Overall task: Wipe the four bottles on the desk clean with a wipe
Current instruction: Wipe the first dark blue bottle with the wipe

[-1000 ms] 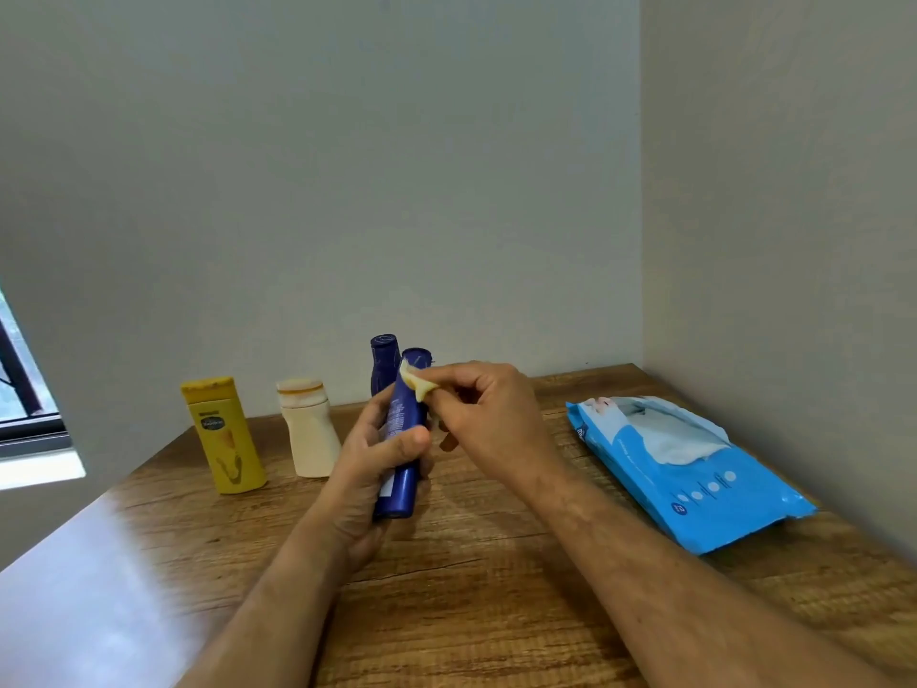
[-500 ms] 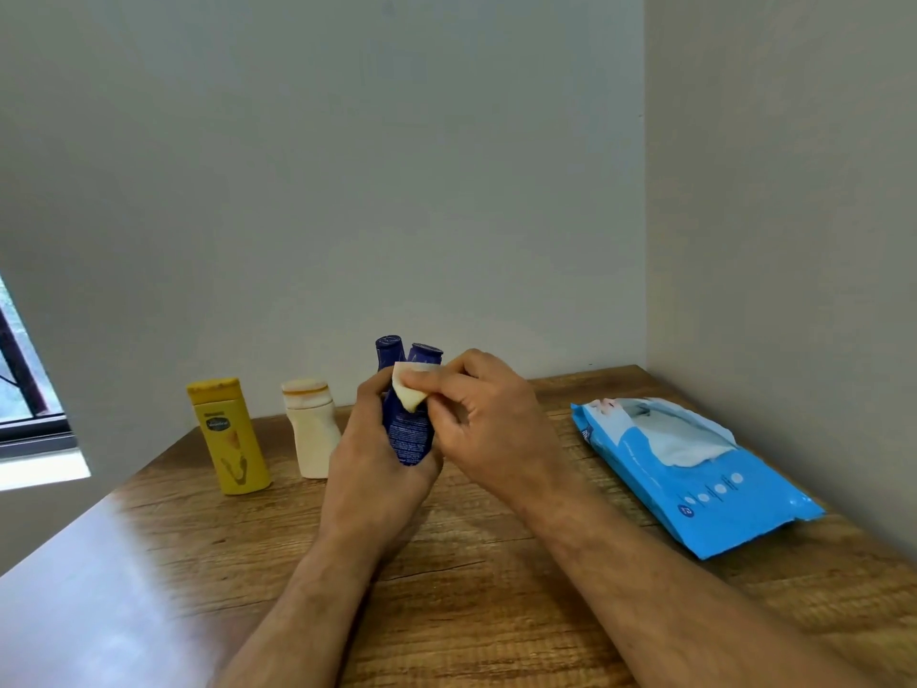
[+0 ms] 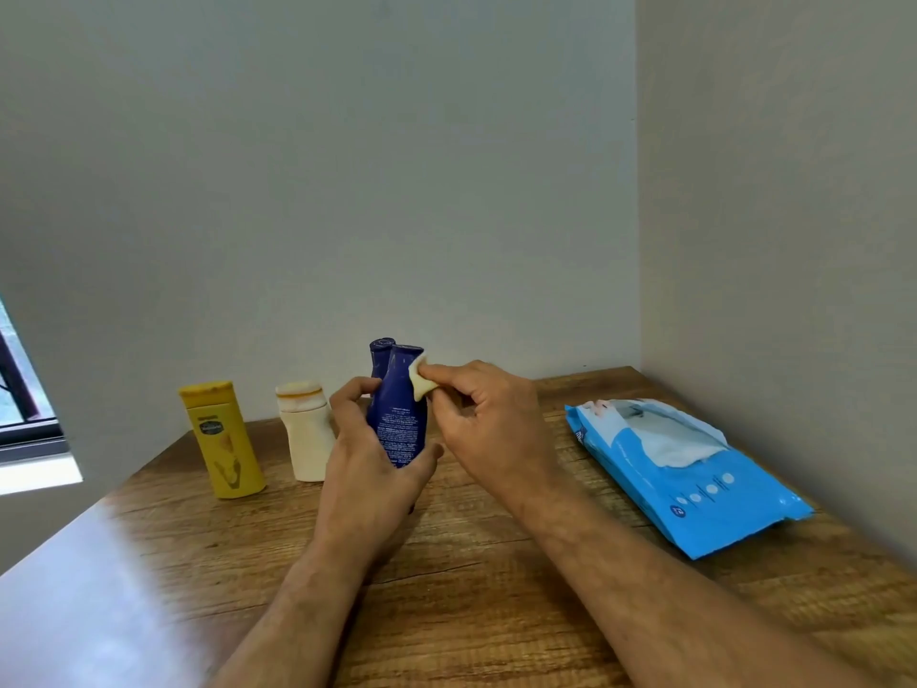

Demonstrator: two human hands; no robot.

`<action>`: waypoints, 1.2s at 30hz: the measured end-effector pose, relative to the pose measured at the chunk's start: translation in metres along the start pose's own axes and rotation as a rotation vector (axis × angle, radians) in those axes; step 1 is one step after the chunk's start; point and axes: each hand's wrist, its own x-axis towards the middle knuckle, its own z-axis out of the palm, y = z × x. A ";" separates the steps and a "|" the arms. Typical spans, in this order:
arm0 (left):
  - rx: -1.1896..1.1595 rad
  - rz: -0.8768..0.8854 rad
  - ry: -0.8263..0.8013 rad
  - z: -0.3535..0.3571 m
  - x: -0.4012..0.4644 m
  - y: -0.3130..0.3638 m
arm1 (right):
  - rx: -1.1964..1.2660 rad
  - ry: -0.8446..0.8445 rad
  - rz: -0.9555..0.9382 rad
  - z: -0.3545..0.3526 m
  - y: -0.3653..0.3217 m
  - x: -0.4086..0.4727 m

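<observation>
My left hand (image 3: 369, 469) grips a dark blue bottle (image 3: 399, 414) upright above the desk, printed back label facing me. My right hand (image 3: 489, 424) pinches a small folded wipe (image 3: 421, 382) against the bottle's upper right side, near its neck. A second dark blue bottle (image 3: 379, 357) stands right behind it, only its top showing. To the left stand a cream bottle (image 3: 305, 434) and, further left, a yellow bottle (image 3: 221, 439), both upright on the wooden desk (image 3: 496, 588).
A blue pack of wipes (image 3: 694, 479) lies open at the right, close to the side wall, a white wipe poking out. The back wall is just behind the bottles. A window edge (image 3: 20, 404) shows at far left.
My left hand turned the blue bottle and brought it more upright, so its back label now faces me. The wipe slid from the cap area to the neck's right side.
</observation>
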 end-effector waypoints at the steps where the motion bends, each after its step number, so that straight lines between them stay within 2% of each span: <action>1: 0.027 0.015 -0.007 0.000 0.000 -0.001 | -0.007 0.005 -0.044 0.000 -0.002 0.000; 3: 0.126 0.070 -0.017 -0.001 -0.001 0.000 | -0.059 0.015 -0.125 0.001 -0.005 -0.001; 6: 0.248 0.124 0.050 -0.002 -0.002 0.005 | -0.088 0.014 -0.146 0.002 -0.006 -0.001; 9: 0.179 0.100 0.104 0.000 -0.001 0.008 | -0.056 0.055 -0.166 0.001 -0.005 -0.001; 14: 0.068 0.093 0.135 0.001 -0.001 0.010 | 0.001 0.096 -0.055 -0.001 -0.001 0.001; 21: 0.226 0.106 0.140 -0.002 -0.002 0.009 | 0.002 0.096 -0.039 -0.003 0.007 0.001; 27: 0.316 0.112 0.105 -0.002 -0.003 0.009 | -0.018 0.077 -0.167 0.000 -0.003 -0.001; 29: 0.279 0.107 0.102 -0.001 -0.002 0.010 | -0.029 0.089 -0.157 0.001 -0.003 -0.001; 32: 0.094 0.094 0.082 0.000 -0.001 0.011 | -0.004 0.115 -0.137 0.000 -0.001 0.000; 36: -0.170 0.004 -0.043 0.002 -0.003 0.012 | 0.018 0.120 -0.069 0.000 0.001 0.000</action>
